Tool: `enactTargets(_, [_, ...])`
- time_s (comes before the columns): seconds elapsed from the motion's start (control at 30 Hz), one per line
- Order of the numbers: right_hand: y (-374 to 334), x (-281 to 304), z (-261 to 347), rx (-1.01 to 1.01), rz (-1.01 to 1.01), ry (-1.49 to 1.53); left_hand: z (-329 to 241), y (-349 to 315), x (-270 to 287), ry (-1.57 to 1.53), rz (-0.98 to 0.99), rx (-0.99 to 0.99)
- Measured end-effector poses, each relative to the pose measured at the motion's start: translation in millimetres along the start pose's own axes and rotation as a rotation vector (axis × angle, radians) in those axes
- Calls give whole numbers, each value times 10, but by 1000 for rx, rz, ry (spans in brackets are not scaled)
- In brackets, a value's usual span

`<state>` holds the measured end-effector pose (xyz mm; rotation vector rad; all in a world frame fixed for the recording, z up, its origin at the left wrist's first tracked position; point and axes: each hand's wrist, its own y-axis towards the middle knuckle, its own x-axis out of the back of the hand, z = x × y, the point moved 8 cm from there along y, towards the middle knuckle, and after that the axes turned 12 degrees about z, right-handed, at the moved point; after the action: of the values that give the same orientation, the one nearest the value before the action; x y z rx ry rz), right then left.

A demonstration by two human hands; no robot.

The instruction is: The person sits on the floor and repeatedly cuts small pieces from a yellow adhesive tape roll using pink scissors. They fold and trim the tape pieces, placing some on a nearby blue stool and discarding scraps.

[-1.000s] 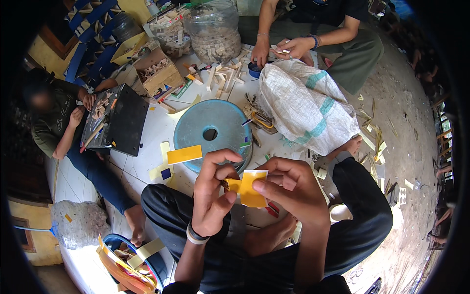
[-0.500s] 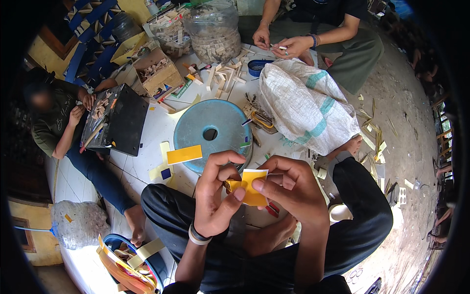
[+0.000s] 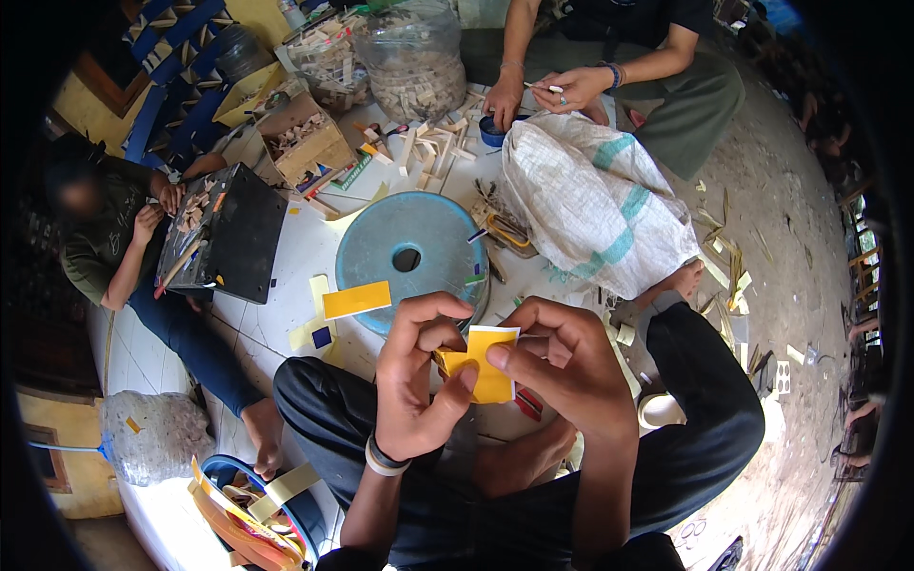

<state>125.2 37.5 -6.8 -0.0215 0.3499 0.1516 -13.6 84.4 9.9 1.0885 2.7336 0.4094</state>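
Pinching a small yellow piece (image 3: pixel 495 371) between the thumb and curled fingers of the nearly closed right hand (image 3: pixel 576 371). Gripping its left side with the thumb and bent fingers of the left hand (image 3: pixel 414 385). Holding it above the crossed legs (image 3: pixel 324 409), near a round blue disc (image 3: pixel 371 233) and a longer yellow strip (image 3: pixel 357 300).

R hand (image 3: pixel 576 381) hid pt of yellow piece (image 3: pixel 493 386); L hand (image 3: pixel 411 385) hid pt of blue disc (image 3: pixel 367 238); top co-worker (image 3: pixel 633 30) was cut off above chest.
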Motion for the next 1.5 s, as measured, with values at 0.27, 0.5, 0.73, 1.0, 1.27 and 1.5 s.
enactTargets(0.27, [-3, -24, -26, -64, -37, 40, -4, -22, 2, 7, 52, -15])
enactTargets(0.5, [20, -63, -34, -53, -48, 62, -31, -47, 34, 33, -74, -61])
enactTargets(0.73, [26, -79, -3, 2, -27, 86, -9, -54, 17, 51, -45, -37])
enactTargets(1.0, [14, -20, -49, -44, -40, 108, -5, -70, 12, 74, 24, -20])
enactTargets(1.27, [16, -25, 1, -26, -14, 107, 7, -58, 40, 18, 25, -29])
enactTargets(1.5, [39, -69, 147, 97, 6, 23, 8, -104, 120, -38, -56, -60])
